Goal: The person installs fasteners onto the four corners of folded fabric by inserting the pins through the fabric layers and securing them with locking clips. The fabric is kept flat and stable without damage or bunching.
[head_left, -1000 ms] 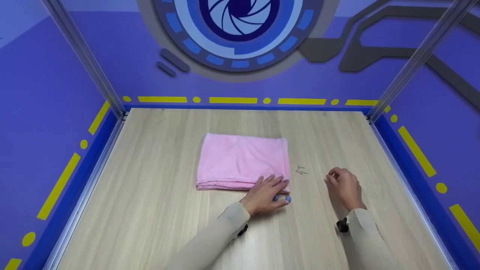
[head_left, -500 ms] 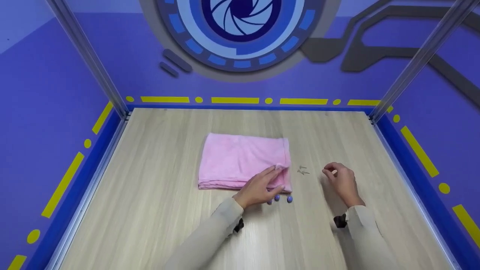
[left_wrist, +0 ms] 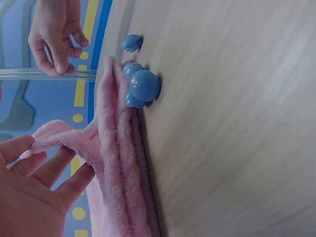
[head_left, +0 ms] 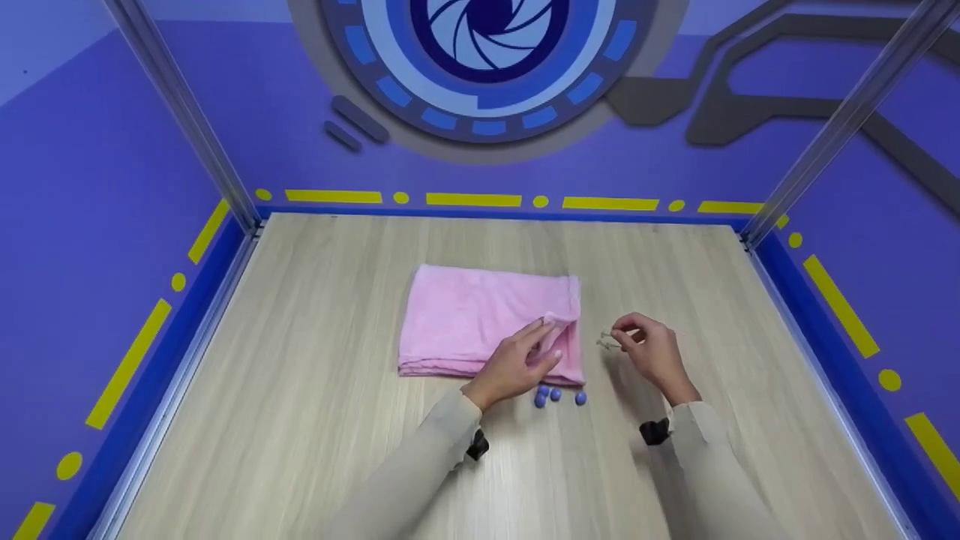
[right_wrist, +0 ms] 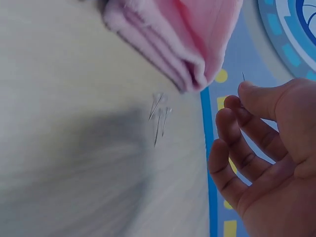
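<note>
A folded pink fleece cloth lies mid-table. My left hand is at its near right corner, pinching the top layer and lifting it into a raised flap. Several small shiny blue balls sit on the table against the cloth's near edge, just right of that hand. My right hand hovers to the right of the cloth. Between its thumb and index finger it pinches a thin pin, whose point sticks up past the thumb. Several clear-headed pins lie on the table between that hand and the cloth.
The wooden tabletop is walled in by blue panels at the back and sides. Metal posts stand at the back corners. Both sleeves carry a small black wrist camera.
The left hand has gone from lying flat on the cloth's corner to lifting its top layer, uncovering more blue balls. The right hand has moved left, closer to the pins on the table.
</note>
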`<state>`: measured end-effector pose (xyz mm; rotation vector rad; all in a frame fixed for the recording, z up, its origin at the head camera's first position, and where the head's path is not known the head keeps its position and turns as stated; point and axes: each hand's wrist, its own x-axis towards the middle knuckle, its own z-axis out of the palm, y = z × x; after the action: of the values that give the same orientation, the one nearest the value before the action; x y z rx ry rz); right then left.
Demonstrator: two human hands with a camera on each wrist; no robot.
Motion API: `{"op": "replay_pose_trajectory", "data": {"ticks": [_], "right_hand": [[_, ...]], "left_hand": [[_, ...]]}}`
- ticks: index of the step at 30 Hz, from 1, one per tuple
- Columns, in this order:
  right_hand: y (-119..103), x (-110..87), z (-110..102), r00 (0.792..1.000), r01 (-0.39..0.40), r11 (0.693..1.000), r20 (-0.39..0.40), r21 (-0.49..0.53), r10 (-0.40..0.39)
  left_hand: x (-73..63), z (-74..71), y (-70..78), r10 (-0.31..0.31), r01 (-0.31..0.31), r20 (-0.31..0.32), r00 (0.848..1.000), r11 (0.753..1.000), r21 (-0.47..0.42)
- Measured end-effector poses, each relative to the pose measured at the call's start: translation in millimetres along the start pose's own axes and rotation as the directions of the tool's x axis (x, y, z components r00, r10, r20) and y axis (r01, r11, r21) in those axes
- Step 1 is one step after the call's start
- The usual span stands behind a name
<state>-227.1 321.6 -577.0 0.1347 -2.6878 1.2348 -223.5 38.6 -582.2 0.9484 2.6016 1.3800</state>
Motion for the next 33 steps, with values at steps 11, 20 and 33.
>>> {"op": "replay_pose_trajectory", "data": {"ticks": [11, 20, 33], "right_hand": [[-26.3, 10.6, 20.3, 0.996, 0.092, 0.994, 0.011, 0.064, -0.093], [-44.4, 20.4, 31.6, 0.987, 0.154, 0.983, 0.031, 0.097, -0.158], [-53.4, 25.9, 45.5, 0.974, 0.210, 0.974, 0.073, 0.080, -0.216]], "left_hand": [[-2.3, -6.5, 0.1, -0.007, 0.006, -0.015, 1.000, 1.000, -0.019], [-1.4, -9.2, -2.9, 0.047, -0.049, -0.072, 0.996, 0.998, -0.026], [-2.4, -12.4, -4.2, 0.043, -0.046, -0.073, 0.996, 0.998, -0.039]]}}
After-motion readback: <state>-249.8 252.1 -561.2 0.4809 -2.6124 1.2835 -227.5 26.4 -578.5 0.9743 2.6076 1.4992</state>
